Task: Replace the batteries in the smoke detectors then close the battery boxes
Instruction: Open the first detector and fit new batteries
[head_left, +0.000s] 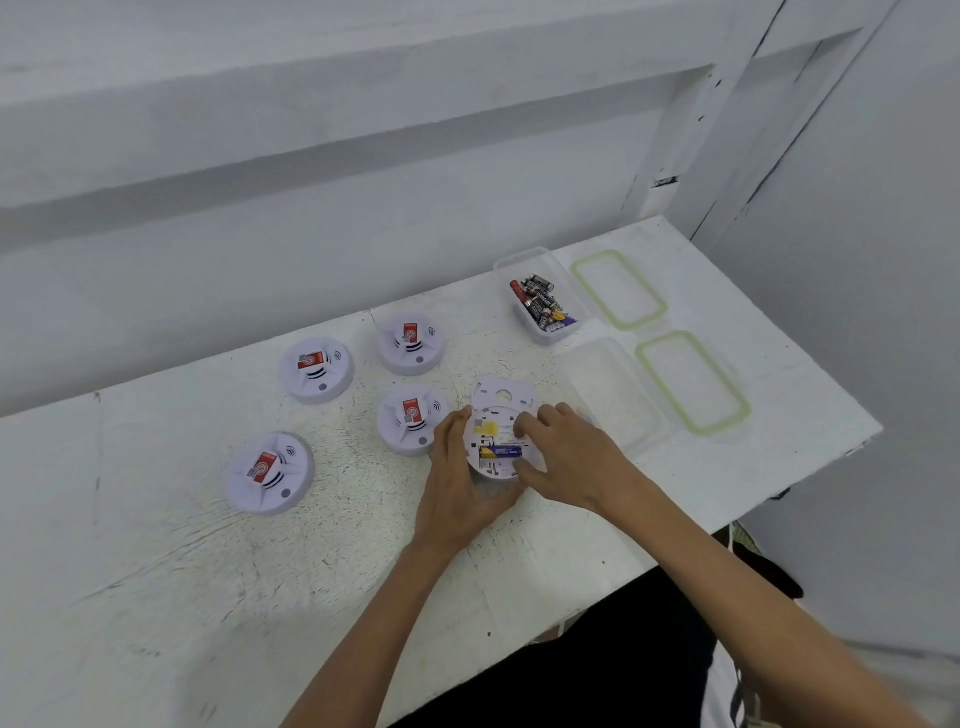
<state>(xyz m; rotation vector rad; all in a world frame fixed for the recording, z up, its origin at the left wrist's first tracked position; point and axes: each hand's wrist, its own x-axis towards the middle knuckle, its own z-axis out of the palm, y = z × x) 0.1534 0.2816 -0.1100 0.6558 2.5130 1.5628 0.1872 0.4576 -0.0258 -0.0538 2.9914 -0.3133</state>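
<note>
The open smoke detector (491, 468) lies back-up on the table (156, 571) between both hands. The left hand (457, 478) grips its rim at 9 o'clock, and the right hand (571, 457) curls round its edge at 3 o'clock. A purple battery (501, 450) sits inside it.

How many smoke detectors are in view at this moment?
5. Four lie face up: back-left detector, front-left detector, back-middle detector, front-middle detector. The opened detector, battery showing, is held between the left hand and right hand. None appears hidden.
</note>
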